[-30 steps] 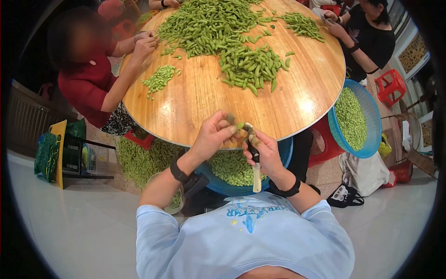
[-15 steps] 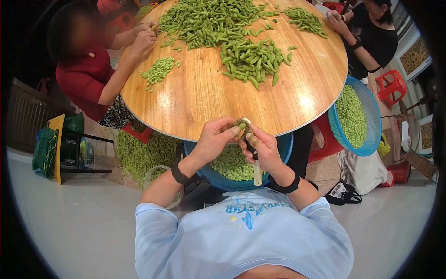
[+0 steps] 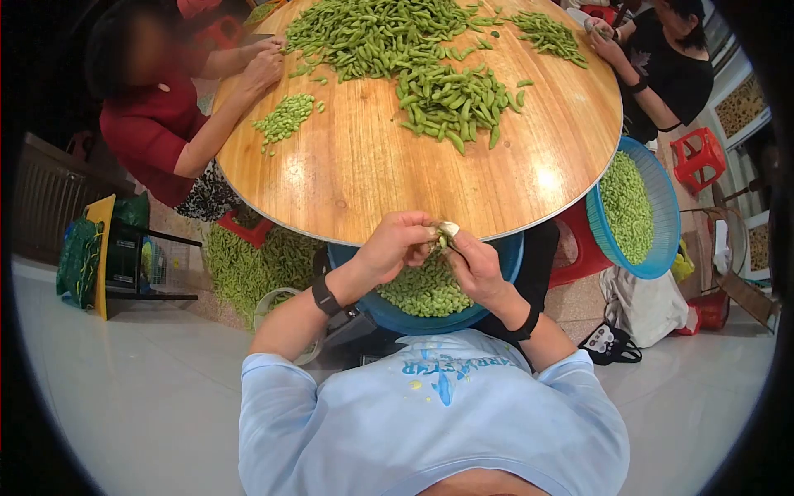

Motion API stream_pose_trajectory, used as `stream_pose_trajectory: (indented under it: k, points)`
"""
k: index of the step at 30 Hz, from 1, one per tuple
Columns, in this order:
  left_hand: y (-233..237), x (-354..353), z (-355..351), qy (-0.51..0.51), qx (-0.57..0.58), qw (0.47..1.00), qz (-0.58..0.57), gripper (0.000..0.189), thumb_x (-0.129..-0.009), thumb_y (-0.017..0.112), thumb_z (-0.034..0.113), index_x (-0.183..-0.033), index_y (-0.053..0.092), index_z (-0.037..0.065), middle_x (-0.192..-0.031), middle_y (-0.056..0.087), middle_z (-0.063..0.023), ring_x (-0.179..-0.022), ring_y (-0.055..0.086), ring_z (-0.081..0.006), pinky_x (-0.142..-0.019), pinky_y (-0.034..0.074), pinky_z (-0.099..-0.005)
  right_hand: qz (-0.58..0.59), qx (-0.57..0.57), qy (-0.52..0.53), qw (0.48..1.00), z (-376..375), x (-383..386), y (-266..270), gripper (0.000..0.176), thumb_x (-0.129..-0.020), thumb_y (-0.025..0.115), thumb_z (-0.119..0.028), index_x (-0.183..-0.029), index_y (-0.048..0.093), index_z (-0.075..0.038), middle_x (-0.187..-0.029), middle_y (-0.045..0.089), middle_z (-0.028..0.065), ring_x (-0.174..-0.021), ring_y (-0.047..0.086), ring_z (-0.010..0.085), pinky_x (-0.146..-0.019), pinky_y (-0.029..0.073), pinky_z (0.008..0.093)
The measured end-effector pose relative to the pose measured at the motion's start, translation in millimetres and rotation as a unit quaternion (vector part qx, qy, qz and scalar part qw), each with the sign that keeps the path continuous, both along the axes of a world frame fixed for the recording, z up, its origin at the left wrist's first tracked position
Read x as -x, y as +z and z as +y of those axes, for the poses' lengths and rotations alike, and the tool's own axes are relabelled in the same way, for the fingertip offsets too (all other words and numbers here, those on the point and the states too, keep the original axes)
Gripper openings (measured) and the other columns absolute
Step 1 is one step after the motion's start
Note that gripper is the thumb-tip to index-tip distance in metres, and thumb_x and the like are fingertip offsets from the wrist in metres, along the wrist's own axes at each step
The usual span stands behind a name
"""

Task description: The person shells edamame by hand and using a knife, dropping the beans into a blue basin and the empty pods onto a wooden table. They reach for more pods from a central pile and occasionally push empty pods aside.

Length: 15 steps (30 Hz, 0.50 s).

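Over the near edge of the table, my left hand [image 3: 400, 246] and my right hand [image 3: 477, 268] meet with fingertips pinched together. Between them is a small green bean pod [image 3: 444, 240], mostly hidden by the fingers. Something whitish [image 3: 449, 228] covers a fingertip at the pinch; I cannot make out what it is. Directly below, a blue basin [image 3: 389, 317] holds many shelled green beans [image 3: 428, 288]. Beyond my hands, a loose heap of green pods [image 3: 457, 103] lies on the round wooden table [image 3: 347, 178].
A larger pod pile [image 3: 372, 37] covers the table's far side. Shelled beans [image 3: 285, 117] lie before a person in red [image 3: 153, 136]. Another person in black [image 3: 670, 66] works at right, near a blue basket of beans [image 3: 626, 207]. Empty pods [image 3: 248, 269] cover the floor at left.
My hands have turned and closed together around the pod. The dark object with a pale strip that showed below my right hand is now out of sight.
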<state>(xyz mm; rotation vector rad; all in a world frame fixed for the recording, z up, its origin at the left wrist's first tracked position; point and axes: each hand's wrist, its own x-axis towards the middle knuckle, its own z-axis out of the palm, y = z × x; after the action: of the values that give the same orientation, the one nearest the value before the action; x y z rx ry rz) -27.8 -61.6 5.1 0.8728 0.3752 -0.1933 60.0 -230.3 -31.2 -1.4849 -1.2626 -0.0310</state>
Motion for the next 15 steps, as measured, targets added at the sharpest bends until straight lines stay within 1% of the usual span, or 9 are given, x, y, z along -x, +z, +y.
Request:
stream_pose_trajectory:
  k: [3,4,8,10,11,12,13,14,15]
  points:
    - [2.0,-2.1,-13.2,0.001,-0.152,0.988,-0.01,0.006,-0.089,0.058,0.009,-0.09,0.061,0.004,-0.068,0.057,0.0012,-0.055,0.049,-0.005,-0.05,0.038,-0.0187,0.21,0.063,0.005,0.976,-10.4,6.0,7.5,0.039,-0.084,0.063,-0.001,-0.121,0.052,0.004,-0.093,0.066,0.014,-0.081,0.065,0.0173,-0.07,0.051,0.0279]
    - [2.7,-2.1,-17.7,0.0,-0.228,0.973,-0.025,0.007,-0.09,0.057,0.01,-0.091,0.06,0.003,-0.07,0.057,0.0022,-0.055,0.048,-0.0045,-0.049,0.038,-0.0179,0.209,0.063,0.005,0.976,-11.6,6.8,4.8,0.039,-0.084,0.063,-0.001,-0.121,0.052,0.004,-0.093,0.066,0.014,-0.081,0.065,0.0173,-0.07,0.051,0.0279]
    - [16.5,6.1,-29.0,0.047,-0.294,0.95,-0.092,0.009,-0.09,0.057,0.01,-0.092,0.061,0.002,-0.066,0.057,-0.0009,-0.055,0.051,-0.0072,-0.049,0.039,-0.0215,0.282,0.055,-0.003,0.958,-10.1,10.6,3.5,0.035,-0.083,0.063,-0.001,-0.116,0.053,0.003,-0.088,0.065,0.0125,-0.074,0.063,0.016,-0.066,0.05,0.0279]
    - [27.5,18.8,-25.9,0.028,-0.58,0.803,-0.132,0.012,-0.088,0.058,0.011,-0.094,0.06,0.0,-0.068,0.057,-0.0075,-0.057,0.054,-0.0132,-0.051,0.042,-0.0269,0.294,0.055,-0.003,0.954,-10.5,7.6,6.4,0.032,-0.082,0.063,-0.001,-0.113,0.054,0.003,-0.086,0.065,0.0122,-0.071,0.063,0.0161,-0.064,0.05,0.0276]
    - [30.6,28.0,-22.2,0.044,-0.609,0.778,-0.15,0.014,-0.086,0.059,0.01,-0.094,0.059,-0.001,-0.07,0.058,-0.0143,-0.061,0.059,-0.0241,-0.055,0.045,-0.0349,0.24,0.05,0.021,0.969,-12.4,5.4,8.3,0.029,-0.081,0.062,-0.001,-0.11,0.056,0.003,-0.082,0.063,0.0122,-0.067,0.061,0.0169,-0.061,0.049,0.0278]
    - [40.9,36.9,-14.8,0.024,-0.657,0.736,-0.16,0.013,-0.084,0.059,0.01,-0.091,0.059,-0.001,-0.073,0.059,-0.0174,-0.065,0.06,-0.0305,-0.058,0.047,-0.0391,0.187,0.044,0.045,0.98,-15.0,4.3,10.3,0.027,-0.081,0.062,-0.001,-0.107,0.057,0.003,-0.078,0.061,0.0122,-0.063,0.06,0.0178,-0.058,0.047,0.028]
    - [54.5,47.2,-5.8,0.003,-0.702,0.691,-0.17,0.012,-0.082,0.06,0.011,-0.087,0.059,0.0,-0.076,0.061,-0.0204,-0.069,0.061,-0.0369,-0.061,0.048,-0.0433,0.166,0.093,0.055,0.98,-19.3,4.0,13.9,0.023,-0.081,0.064,-0.003,-0.103,0.059,0.002,-0.071,0.058,0.0124,-0.059,0.058,0.0204,-0.055,0.045,0.0297]
    - [65.0,63.7,3.3,-0.1,-0.794,0.59,-0.107,0.011,-0.082,0.06,0.011,-0.086,0.06,0.001,-0.075,0.061,-0.0209,-0.071,0.061,-0.0375,-0.063,0.049,-0.0456,0.185,0.129,0.092,0.97,-22.6,4.5,10.9,0.023,-0.082,0.065,-0.005,-0.103,0.058,0.001,-0.068,0.056,0.012,-0.056,0.057,0.0208,-0.053,0.044,0.0316]
    - [77.9,73.7,11.6,-0.246,-0.811,0.53,-0.017,0.011,-0.082,0.06,0.012,-0.084,0.061,0.001,-0.074,0.061,-0.0206,-0.07,0.061,-0.0383,-0.063,0.05,-0.0462,0.161,0.137,0.093,0.973,-25.1,6.0,13.3,0.022,-0.083,0.064,-0.005,-0.103,0.058,0.001,-0.068,0.056,0.012,-0.056,0.057,0.0207,-0.052,0.044,0.0316]
